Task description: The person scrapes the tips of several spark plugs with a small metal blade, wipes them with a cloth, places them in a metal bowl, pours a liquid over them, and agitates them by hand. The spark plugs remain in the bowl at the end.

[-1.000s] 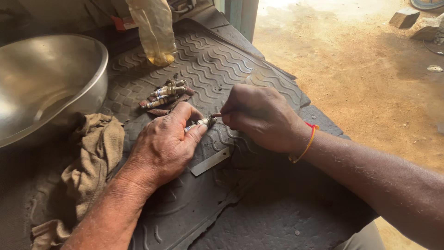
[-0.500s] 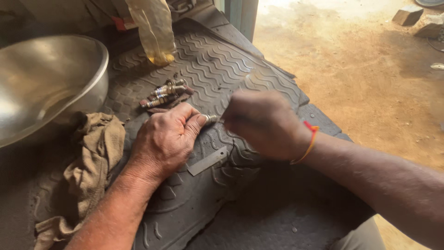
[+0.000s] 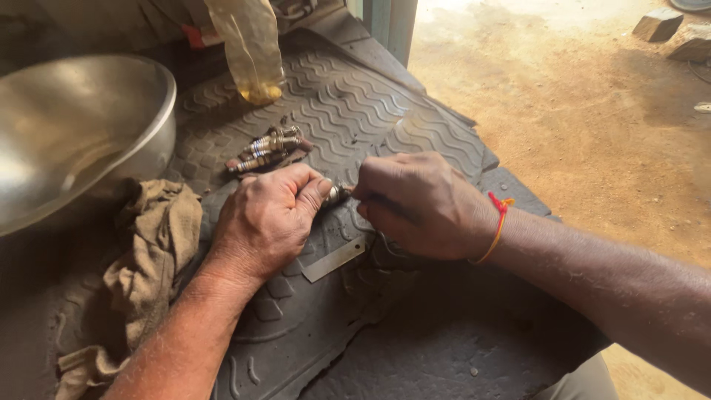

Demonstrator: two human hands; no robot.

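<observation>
Centrally, the left hand (image 3: 270,218) is closed around a small metal part (image 3: 337,195), whose tip shows at the thumb; the right hand (image 3: 418,204) is clenched at that tip, on something hidden. Working well probably means bracing both wrists on the ribbed rubber mat (image 3: 355,104). A flat metal strip (image 3: 333,259) lies just beneath the hands, similar parts (image 3: 266,148) beyond the left knuckles, rag (image 3: 155,252) and steel bowl (image 3: 74,133) outboard. Open room lies beyond the right hand.
</observation>
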